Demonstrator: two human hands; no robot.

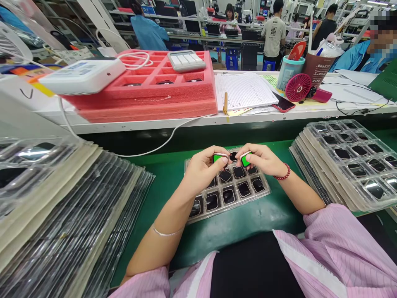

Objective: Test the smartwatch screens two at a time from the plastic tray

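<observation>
My left hand (203,167) pinches a small square watch-like device (218,158) whose screen glows green. Between the thumb and fingers of my right hand (262,159) is a second such device (245,159), also lit green. The two devices are held a short way apart, above a clear plastic tray (229,207). Dark square watch faces (228,196) sit in the tray's pockets. Part of the tray's back rows is hidden behind my hands.
Tall tray stacks stand at the left (93,215) and the right (350,165) on the green mat (279,215). A shelf (149,126) behind bears red foam (149,103), a white box (85,76), papers (245,91), a phone (283,102) and a pink fan (298,87). A white cable (164,142) hangs down.
</observation>
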